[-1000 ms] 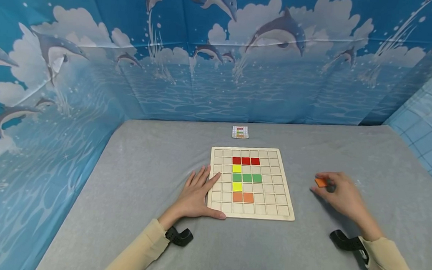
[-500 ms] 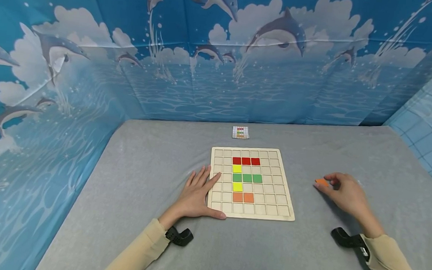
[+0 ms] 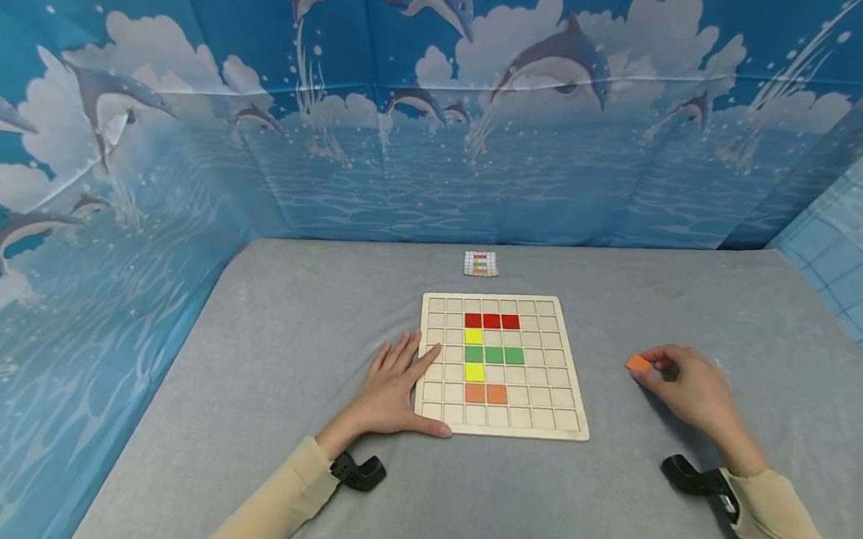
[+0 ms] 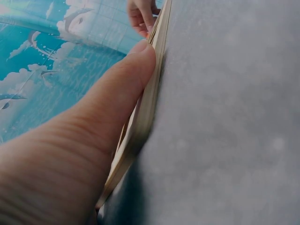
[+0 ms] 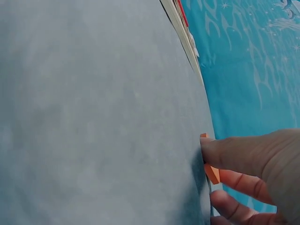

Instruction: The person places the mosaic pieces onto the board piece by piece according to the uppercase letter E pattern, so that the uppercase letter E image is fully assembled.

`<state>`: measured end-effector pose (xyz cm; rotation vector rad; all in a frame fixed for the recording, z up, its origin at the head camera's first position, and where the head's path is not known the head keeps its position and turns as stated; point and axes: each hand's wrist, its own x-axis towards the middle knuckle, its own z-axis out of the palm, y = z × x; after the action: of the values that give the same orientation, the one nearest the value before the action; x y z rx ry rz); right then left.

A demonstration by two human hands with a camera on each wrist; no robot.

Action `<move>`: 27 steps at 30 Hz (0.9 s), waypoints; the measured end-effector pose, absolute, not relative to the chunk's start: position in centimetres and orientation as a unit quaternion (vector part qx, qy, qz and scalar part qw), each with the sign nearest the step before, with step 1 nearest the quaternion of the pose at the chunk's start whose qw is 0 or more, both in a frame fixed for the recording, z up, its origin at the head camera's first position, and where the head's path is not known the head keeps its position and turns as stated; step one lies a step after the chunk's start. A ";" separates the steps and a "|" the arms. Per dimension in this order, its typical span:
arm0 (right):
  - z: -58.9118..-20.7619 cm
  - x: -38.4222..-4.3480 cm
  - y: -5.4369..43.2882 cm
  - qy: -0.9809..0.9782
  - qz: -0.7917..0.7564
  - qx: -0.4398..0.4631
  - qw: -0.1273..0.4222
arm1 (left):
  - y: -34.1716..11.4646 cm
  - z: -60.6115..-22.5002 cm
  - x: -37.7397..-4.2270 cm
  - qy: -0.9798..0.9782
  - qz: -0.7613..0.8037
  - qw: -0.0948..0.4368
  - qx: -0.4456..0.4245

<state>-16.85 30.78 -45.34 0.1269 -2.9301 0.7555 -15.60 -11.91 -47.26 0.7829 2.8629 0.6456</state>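
Note:
A pale wooden grid board [image 3: 545, 369] lies on the grey cloth. In its squares sit three red tiles [image 3: 491, 321], two yellow tiles [image 3: 474, 373], three green tiles [image 3: 494, 355] and two orange tiles [image 3: 485, 393]. My left hand [image 3: 390, 392] rests spread along the board's left side, its thumb [image 4: 126, 79] against the near edge. To the right of the board, my right hand [image 3: 693, 392] pinches an orange square tile [image 3: 638, 363] between thumb and finger, low over the cloth. The right wrist view shows this tile edge-on, partly behind the thumb.
A small card [image 3: 480, 264] printed with a coloured grid lies beyond the board's far edge. Grey cloth [image 3: 308, 319] covers the table. A blue curtain with dolphins [image 3: 408, 176] hangs along the back and left side.
In my right fingers the orange tile has turned and now shows more of its face; a dark piece seen there at first no longer shows. My left hand and the board have stayed put.

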 end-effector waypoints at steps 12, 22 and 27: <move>-45.4 -16.5 30.1 -0.955 0.277 0.068 0.083 | -11.8 -47.3 -15.6 0.944 0.205 0.053 0.253; -45.5 -16.3 29.5 -0.947 0.291 0.085 0.108 | -11.8 -47.3 -15.6 0.944 0.207 0.059 0.251; -45.5 -16.1 28.7 -0.940 0.307 0.095 0.118 | -11.8 -47.2 -15.6 0.943 0.207 0.057 0.254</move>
<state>-16.06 28.72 -45.47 0.2781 -2.7492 0.8979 -15.60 -11.82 -47.18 0.7693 2.8608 0.6273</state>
